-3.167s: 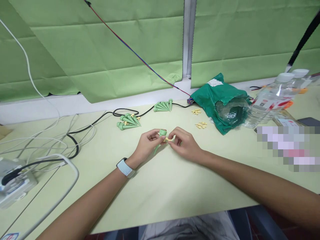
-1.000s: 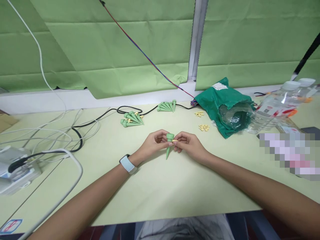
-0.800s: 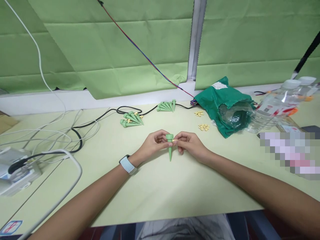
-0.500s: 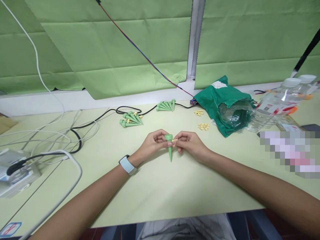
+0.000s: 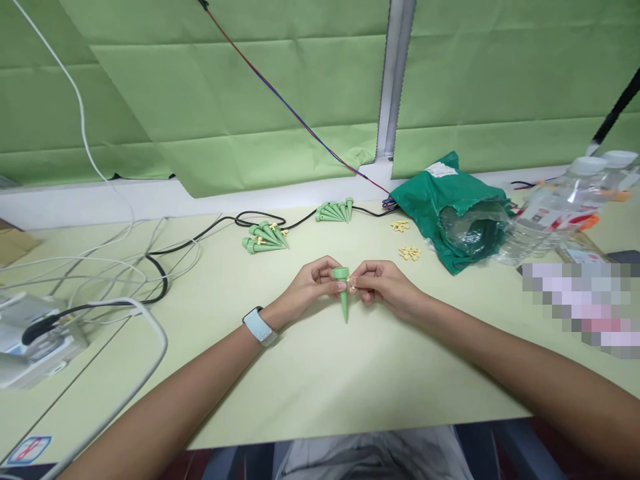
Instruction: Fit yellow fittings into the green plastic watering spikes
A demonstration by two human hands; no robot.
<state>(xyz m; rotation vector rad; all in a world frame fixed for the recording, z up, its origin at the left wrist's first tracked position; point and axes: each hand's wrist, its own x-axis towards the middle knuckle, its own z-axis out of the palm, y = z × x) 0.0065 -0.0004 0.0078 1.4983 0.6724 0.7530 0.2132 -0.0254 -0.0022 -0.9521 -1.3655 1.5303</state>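
A green plastic watering spike points tip down between my hands, its wide cap at the top. My left hand is closed around its upper part, thumb across the front. My right hand pinches a small yellow valve against the spike's right side; fingers hide much of it, and I cannot tell how far it sits in. Beyond my hands lie a group of green spikes with yellow valves and a fanned row of green spikes. Two small piles of yellow valves are to the right of these.
A torn green bag with clear plastic inside lies at the back right, beside clear bottles. Tangled cables and a white power box occupy the left side. The table's front edge runs close to my lap.
The view has shifted slightly. Both hands stay at the spike; the right fingers have turned a little on the yellow valve, which shows differently between them.
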